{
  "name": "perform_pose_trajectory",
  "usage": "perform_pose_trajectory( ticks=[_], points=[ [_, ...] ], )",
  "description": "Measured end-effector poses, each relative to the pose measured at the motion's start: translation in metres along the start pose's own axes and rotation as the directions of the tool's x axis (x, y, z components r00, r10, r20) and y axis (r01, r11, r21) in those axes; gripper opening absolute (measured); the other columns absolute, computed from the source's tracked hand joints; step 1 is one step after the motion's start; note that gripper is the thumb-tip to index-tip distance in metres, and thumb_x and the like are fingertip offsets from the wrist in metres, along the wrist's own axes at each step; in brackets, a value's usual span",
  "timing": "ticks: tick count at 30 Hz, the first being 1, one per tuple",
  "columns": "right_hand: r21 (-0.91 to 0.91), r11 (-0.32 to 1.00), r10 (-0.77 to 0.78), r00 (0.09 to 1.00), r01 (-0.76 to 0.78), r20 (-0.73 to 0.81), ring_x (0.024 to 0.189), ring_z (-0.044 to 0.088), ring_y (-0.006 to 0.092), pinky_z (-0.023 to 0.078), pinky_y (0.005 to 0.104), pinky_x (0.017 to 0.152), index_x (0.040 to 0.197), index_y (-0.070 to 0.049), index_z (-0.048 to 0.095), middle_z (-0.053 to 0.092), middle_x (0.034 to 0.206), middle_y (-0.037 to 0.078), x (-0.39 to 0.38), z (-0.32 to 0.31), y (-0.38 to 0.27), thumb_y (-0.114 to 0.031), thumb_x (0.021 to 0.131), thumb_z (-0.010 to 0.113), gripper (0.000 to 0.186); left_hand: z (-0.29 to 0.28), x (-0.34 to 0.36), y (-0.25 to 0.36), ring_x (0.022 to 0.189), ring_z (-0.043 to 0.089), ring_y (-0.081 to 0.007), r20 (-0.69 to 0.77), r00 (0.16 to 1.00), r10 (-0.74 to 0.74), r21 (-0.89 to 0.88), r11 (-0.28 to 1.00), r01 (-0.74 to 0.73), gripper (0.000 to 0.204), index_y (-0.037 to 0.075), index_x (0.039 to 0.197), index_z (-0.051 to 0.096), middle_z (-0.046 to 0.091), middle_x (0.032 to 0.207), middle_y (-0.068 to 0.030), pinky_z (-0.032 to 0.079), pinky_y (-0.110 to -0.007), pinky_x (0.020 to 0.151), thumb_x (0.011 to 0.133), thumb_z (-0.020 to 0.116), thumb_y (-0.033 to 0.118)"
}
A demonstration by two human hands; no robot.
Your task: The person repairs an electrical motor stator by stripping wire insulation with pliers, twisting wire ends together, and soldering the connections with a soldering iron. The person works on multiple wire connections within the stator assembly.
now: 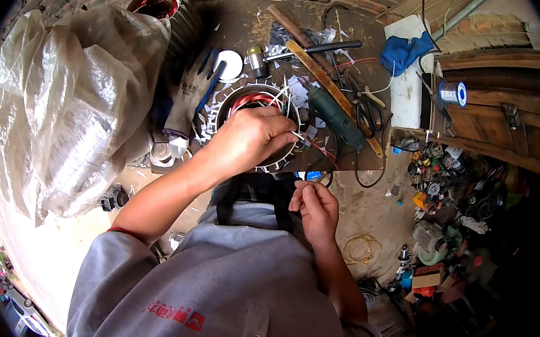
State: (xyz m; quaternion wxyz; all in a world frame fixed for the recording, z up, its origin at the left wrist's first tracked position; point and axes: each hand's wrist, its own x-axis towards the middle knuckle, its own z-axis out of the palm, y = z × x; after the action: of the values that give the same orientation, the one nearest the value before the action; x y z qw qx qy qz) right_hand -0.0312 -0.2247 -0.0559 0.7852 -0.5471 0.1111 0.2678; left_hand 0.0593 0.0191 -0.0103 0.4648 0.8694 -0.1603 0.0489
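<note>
A metal motor stator [218,121] with red windings [251,101] and white slot liners lies at the bench's near edge. My left hand [260,134] reaches over it, thumb and fingers closed on a thin white sleeved lead [296,134] at its right side; the palm side is hidden. Thin red wires trail to the right from there. My right hand [312,209] is by my waist below the bench edge, fingers curled; whether anything small is in them I cannot make out. A green power tool [331,114] and a yellow wooden stick [323,72] lie right of the stator.
A work glove [185,94], white lid [228,65], pliers [362,102] and paper scraps cover the bench [362,40]. Plastic sheeting [69,108] and a second stator [162,9] stand left. A solder spool [452,93] is at the right, above cluttered motor parts [434,238] on the floor.
</note>
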Motion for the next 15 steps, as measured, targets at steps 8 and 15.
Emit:
perform_pose_trajectory(
  ticks=[8,15],
  points=[
    [-0.523,0.69,-0.582,0.813,0.5,0.01,0.085,0.067,0.0134,0.055,0.0264,0.077,0.113,0.003,0.071,0.069,0.102,0.008,0.065,0.058,-0.047,-0.003,0.095,0.072,0.018,-0.01,0.002,0.0,0.079,0.072,-0.0311,0.09,0.996,-0.001,-0.048,0.999,0.005,0.012,-0.002,0.096,0.075,0.072,0.089,-0.0146,0.057,-0.039,0.071,0.088,0.077,0.007],
    [-0.566,0.633,-0.614,0.788,0.527,0.047,0.086,0.069,0.0165,0.056,0.0276,0.076,0.107,0.003,0.072,0.071,0.1,0.011,0.065,0.053,-0.04,-0.002,0.094,0.072,0.014,-0.013,-0.003,0.004,0.079,0.071,-0.0302,0.128,0.989,-0.073,-0.107,0.991,0.087,0.011,-0.002,0.097,0.076,0.072,0.088,-0.0149,0.057,-0.038,0.072,0.09,0.076,0.006]
  ],
)
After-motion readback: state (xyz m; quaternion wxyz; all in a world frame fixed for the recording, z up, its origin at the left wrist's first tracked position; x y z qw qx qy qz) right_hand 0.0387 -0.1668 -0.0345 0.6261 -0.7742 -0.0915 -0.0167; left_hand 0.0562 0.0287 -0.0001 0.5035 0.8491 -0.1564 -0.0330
